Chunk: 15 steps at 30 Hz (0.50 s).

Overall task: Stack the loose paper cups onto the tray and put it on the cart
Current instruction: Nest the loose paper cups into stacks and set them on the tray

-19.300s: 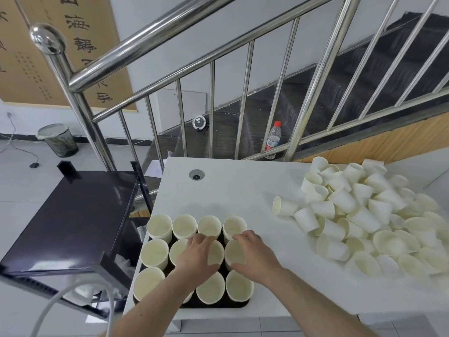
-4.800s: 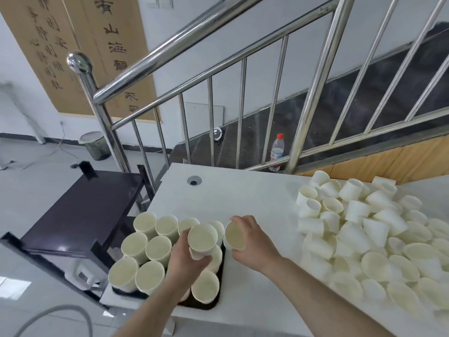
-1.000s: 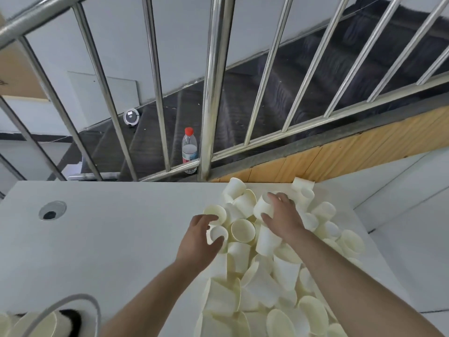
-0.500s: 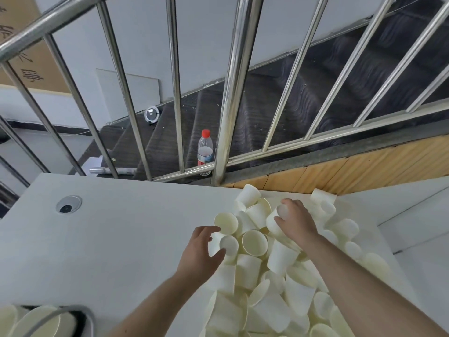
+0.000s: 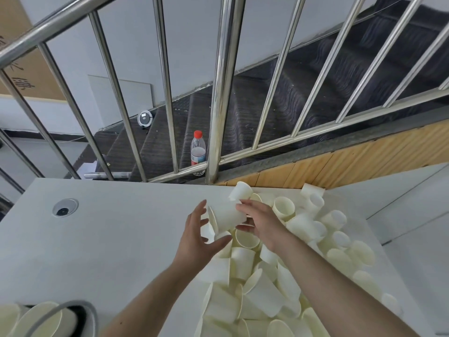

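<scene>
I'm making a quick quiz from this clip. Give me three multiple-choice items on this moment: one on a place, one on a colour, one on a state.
1. Where does the water bottle stand?
A. On the table
B. On the stairs behind the railing
C. In the cup pile

2. What colour is the bottle's cap?
A. Red
B. Blue
C. Green

3. What is the right hand doing?
A. Resting flat on the table
B. Holding a paper cup on its side
C. Gripping the railing

Key: 1 B, bars cross in front of it; 2 A, the cap shows red; 3 B, fingers curl round the cup above the pile.
</scene>
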Tool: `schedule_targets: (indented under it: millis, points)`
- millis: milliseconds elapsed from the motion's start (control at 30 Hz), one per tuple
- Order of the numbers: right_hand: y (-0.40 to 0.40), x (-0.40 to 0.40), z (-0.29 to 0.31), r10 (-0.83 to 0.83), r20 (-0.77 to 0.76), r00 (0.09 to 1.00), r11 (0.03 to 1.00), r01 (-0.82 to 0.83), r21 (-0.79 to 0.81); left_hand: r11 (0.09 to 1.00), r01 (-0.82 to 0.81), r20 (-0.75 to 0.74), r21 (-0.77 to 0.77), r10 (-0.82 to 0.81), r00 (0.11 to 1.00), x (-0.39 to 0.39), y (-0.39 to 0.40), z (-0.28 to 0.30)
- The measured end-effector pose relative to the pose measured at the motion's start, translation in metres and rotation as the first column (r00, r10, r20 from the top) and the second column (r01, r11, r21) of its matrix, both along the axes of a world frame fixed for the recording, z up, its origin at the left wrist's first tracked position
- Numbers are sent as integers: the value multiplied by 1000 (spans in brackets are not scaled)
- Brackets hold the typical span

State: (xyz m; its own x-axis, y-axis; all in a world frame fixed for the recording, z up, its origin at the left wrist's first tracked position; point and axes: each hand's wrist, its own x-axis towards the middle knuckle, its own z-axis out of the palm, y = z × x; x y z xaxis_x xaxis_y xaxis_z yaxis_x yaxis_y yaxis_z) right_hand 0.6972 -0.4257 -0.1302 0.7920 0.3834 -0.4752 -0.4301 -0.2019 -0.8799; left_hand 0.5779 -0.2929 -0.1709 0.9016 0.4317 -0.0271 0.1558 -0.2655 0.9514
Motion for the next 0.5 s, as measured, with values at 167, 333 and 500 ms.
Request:
schedule_targets:
  millis: [167,333,500]
  points:
    - [6,-14,-7,37,-175,984,989,-11,147,999,-35,59,14,34,998,-10,6,1]
    - [13,-13,-15,104,94,990,976,-83,-200,985,-91,36,144,86,996,-19,22,-7]
    - [27,0,-36,538,403,740,684,-104,-722,920,-93,-80,380,132,988,-36,45,-17]
